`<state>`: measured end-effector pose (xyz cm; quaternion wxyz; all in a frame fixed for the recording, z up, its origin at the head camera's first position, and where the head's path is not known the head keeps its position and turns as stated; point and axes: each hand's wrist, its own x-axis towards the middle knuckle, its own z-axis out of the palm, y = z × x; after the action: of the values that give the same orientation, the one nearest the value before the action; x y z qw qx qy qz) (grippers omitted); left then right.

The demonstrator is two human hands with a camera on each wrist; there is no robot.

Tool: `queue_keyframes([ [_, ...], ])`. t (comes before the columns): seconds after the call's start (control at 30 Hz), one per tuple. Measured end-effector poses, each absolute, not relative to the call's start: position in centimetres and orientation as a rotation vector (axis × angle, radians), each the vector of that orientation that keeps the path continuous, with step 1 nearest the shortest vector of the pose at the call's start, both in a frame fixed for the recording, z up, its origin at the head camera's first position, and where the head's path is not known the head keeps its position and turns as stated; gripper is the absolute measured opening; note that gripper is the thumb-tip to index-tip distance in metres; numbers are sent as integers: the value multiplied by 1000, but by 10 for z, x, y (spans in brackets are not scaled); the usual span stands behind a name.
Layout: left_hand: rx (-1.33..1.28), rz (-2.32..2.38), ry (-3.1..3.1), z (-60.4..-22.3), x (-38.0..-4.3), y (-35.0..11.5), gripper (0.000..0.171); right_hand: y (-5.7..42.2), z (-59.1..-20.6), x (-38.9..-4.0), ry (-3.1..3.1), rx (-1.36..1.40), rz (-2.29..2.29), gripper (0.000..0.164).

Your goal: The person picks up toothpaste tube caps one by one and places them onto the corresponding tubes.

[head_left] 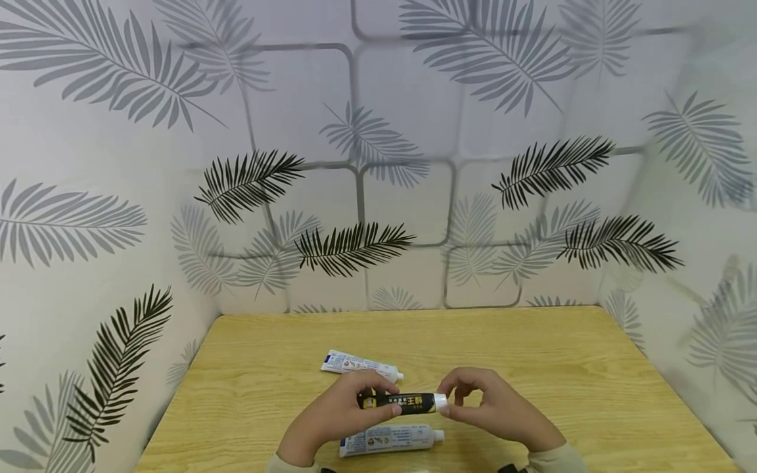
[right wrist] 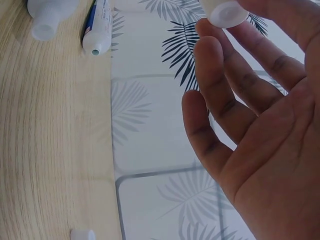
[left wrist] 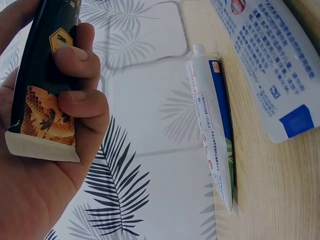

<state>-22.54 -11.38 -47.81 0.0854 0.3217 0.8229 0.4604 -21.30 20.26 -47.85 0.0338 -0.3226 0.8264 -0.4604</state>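
Gripping the black tube (head_left: 408, 403) by its body with the fingers of the left hand (head_left: 345, 408), presumably to brace it, and pinching its white cap (head_left: 441, 402) with the right hand (head_left: 487, 406), above the table (head_left: 532, 355) between the far white tube (head_left: 362, 365) and the near white tube (head_left: 393, 439)

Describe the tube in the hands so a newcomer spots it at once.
Find the wood-grain table, where two white tubes lie. Between them in the head view, the left hand grips the black tube; the right hand pinches its white cap. Its dark body with yellow print sets it apart from both.
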Motion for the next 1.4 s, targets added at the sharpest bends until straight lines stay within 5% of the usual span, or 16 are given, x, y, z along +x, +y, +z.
queue_keyframes([
  [0.27, 939, 1378, 2438, -479, -225, -115, 29, 203, -481, -214, 2535, -1016, -1439, 21],
  [1.4, 955, 1395, 2440, -476, -224, -115, 25, 202, -478, -213, 2535, -1054, -1457, 17],
])
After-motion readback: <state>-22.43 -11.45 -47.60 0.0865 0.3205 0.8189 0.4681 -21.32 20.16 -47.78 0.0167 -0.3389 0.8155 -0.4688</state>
